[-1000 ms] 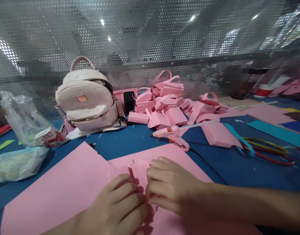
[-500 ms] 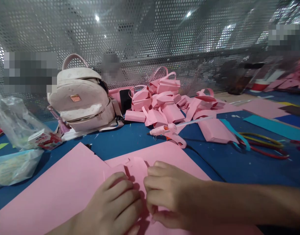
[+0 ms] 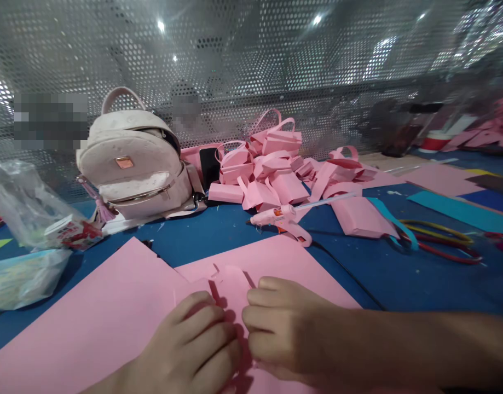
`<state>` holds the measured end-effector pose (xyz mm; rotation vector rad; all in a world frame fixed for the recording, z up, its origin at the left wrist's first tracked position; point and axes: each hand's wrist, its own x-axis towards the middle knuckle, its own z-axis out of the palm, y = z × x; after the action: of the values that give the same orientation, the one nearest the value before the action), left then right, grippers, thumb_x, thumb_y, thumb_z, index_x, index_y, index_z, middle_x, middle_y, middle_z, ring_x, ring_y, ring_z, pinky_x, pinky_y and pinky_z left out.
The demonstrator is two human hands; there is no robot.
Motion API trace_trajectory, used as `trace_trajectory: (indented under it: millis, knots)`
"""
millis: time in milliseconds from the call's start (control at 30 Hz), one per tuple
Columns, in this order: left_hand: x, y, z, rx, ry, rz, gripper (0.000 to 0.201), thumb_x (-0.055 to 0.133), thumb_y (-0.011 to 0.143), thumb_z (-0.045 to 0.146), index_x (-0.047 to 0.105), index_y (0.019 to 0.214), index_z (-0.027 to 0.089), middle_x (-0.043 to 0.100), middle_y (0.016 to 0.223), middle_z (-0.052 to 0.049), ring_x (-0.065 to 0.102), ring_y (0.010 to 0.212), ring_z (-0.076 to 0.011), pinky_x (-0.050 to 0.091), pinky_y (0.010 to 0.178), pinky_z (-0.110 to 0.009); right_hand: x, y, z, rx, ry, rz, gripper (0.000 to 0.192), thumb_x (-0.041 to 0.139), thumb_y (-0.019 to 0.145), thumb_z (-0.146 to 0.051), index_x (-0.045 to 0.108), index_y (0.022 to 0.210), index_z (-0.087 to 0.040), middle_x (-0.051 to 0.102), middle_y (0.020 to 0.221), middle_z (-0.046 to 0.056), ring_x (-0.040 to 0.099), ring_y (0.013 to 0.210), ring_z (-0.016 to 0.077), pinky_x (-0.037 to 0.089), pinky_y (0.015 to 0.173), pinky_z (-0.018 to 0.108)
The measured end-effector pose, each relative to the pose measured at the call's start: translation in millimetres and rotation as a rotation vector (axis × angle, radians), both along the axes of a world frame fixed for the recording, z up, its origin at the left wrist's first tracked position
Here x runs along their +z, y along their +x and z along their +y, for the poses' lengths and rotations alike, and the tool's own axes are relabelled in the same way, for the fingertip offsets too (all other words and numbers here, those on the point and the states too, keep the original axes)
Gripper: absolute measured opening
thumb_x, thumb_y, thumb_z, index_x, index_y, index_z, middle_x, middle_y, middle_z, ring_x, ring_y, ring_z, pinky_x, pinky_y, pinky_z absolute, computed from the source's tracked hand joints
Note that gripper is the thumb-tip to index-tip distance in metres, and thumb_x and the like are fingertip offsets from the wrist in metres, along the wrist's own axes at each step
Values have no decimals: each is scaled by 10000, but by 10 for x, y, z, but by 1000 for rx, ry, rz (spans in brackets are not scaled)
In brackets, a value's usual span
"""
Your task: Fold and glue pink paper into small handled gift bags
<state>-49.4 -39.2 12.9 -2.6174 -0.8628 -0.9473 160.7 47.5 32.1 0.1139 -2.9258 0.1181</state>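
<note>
On the pink sheet, left hand and right hand pinch a cut pink piece.

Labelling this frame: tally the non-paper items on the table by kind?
Backpack: 1
Glue gun: 1
Phone: 1
Plastic bags: 2
Small carton: 1
Total: 6

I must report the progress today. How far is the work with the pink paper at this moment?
Done: a heap of finished pink paper baskets with handles lies behind the glue gun. In hand: the left hand and right hand pinch a cut pink piece. Left: large pink sheets remain flat and uncut.
</note>
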Motion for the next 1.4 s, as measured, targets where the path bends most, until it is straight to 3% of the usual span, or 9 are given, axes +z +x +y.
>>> trace_trajectory:
  millis: [267, 533, 733, 1200, 1400]
  knots:
    - [-153, 92, -14, 40, 69, -63, 195, 613, 958, 275, 710, 839, 154, 739, 745, -1, 649, 702, -157, 509, 824, -338, -17, -7, 8, -21, 58, 34, 258, 686, 878, -169, 514, 686, -185, 552, 771, -9, 377, 687, 160, 257, 628, 344]
    - [-196, 73, -53, 12, 41, -19, 204, 601, 977, 283, 730, 896, 147, 748, 774, -10, 668, 761, -161, 531, 900, -348, -14, -9, 1, -91, -34, -12, 221, 668, 933, -253, 590, 737, -190, 605, 794, -3, 416, 717, 172, 309, 689, 343]
    - [-195, 86, -36, 15, 44, 20, 246, 528, 930, 30, 721, 847, 158, 766, 796, 9, 690, 779, -139, 553, 913, -327, -32, -14, -35, -147, -77, 3, 241, 692, 925, -253, 595, 714, -189, 604, 777, -6, 443, 736, 171, 334, 723, 329]
    - [-265, 42, -20, 14, 82, 41, 220, 542, 956, 81, 722, 882, 184, 774, 826, 32, 718, 792, -116, 523, 1041, -305, -67, -8, 58, -109, -78, 22, 248, 621, 963, -254, 569, 731, -185, 594, 785, -4, 429, 720, 167, 309, 684, 333]
    - [-218, 28, -25, 9, 53, 93, 272, 494, 970, 61, 732, 907, 178, 772, 828, 26, 707, 801, -121, 511, 1042, -304, -93, -11, 50, -125, -88, 28, 140, 651, 937, -251, 613, 828, -172, 607, 806, 1, 446, 748, 176, 302, 687, 332]
